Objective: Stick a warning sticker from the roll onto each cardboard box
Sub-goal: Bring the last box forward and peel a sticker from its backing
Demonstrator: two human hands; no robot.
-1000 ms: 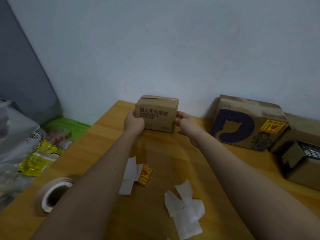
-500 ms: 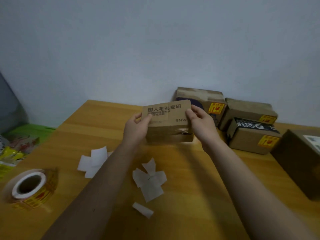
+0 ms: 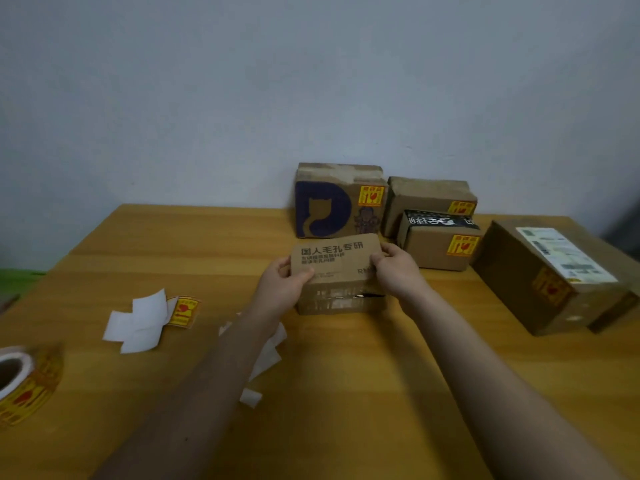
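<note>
Both forearms reach forward over the wooden table (image 3: 346, 393) and meet on a small cardboard box (image 3: 334, 271) near the middle of the table, a little toward its far edge. The left hand (image 3: 280, 289) clamps the box's left end, thumb laid over the printed face and the other fingers hidden behind it. The right hand (image 3: 398, 271) grips the right end the same way, thumb on the front, fingers curled round the far side. The box is tilted so its printed face looks up at the camera; whether its lower edge touches the table cannot be told.

That face carries dark Chinese characters, the large line reading 国人毛孔专研, smaller lines below too blurred to read, and the letters "RN" beside the right thumb. Clear tape runs across the side below.

Along the far edge stand three more boxes, close together: one with a blue cat logo (image 3: 337, 202), a plain box (image 3: 429, 199) behind one with black tape (image 3: 440, 242). Each bears a yellow and red warning sticker. A larger dark box (image 3: 550, 275) lies near the right edge, with a white shipping label on top and a sticker on its side.

The sticker roll (image 3: 26, 382) lies at the left edge. A loose sticker (image 3: 183, 311) lies among white backing scraps (image 3: 138, 322) left of the arms; more scraps (image 3: 266, 355) are partly hidden under the left forearm.
</note>
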